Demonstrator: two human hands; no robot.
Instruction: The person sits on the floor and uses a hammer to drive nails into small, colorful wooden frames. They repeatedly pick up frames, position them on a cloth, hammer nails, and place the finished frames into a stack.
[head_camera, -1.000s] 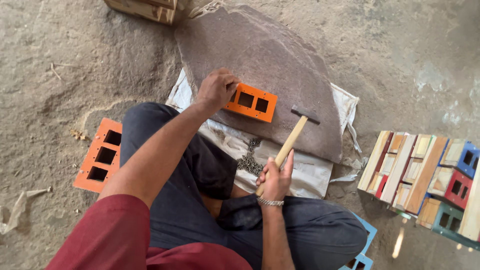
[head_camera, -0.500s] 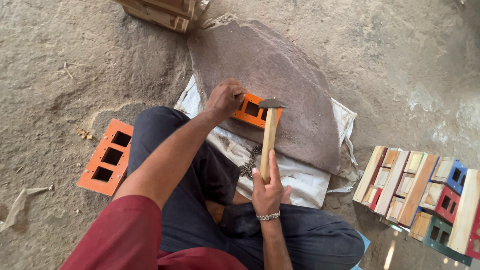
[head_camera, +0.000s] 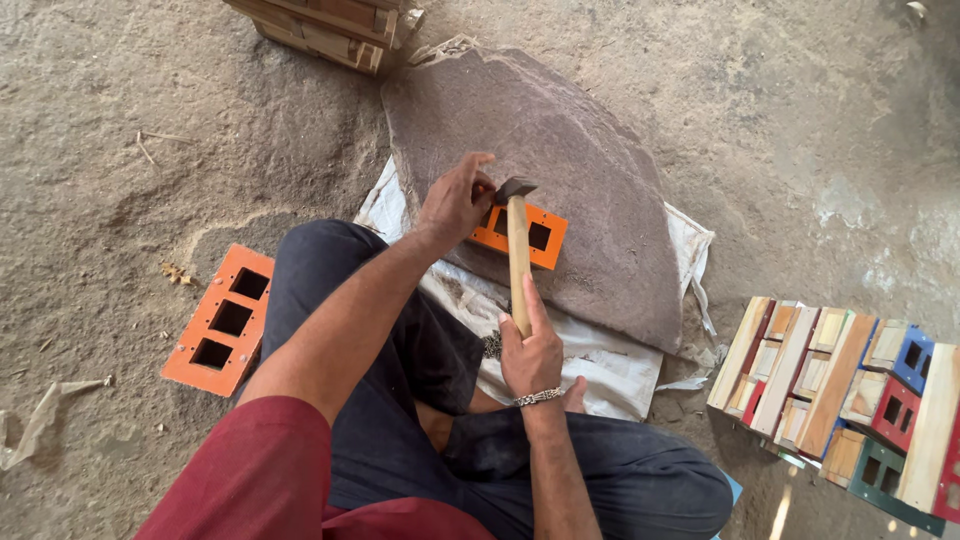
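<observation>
Far left: scrap of cloth on dirt floor. Next, at abt 9 o'clock from the hands, an orange 3-hole frame lies flat on the dirt, just beside the person's left knee, well apart from the work. At 11 o'clock, top edge, a stack of wooden pieces touches the stone's far tip.

Centre: big flat stone slab resting on a white sack. On the slab's near edge sits a small orange 2-hole frame. Left hand closed over its left end, pinning it down. Right hand wrapped tight round the hammer handle w/ thumb along it; head is at the frame's top-left, by the left fingers; contact can't be told.

Right, 3–4 o'clock: row of painted wood frames on end, near the sack's corner. Open dirt at 1–2 o'clock & left of slab.
</observation>
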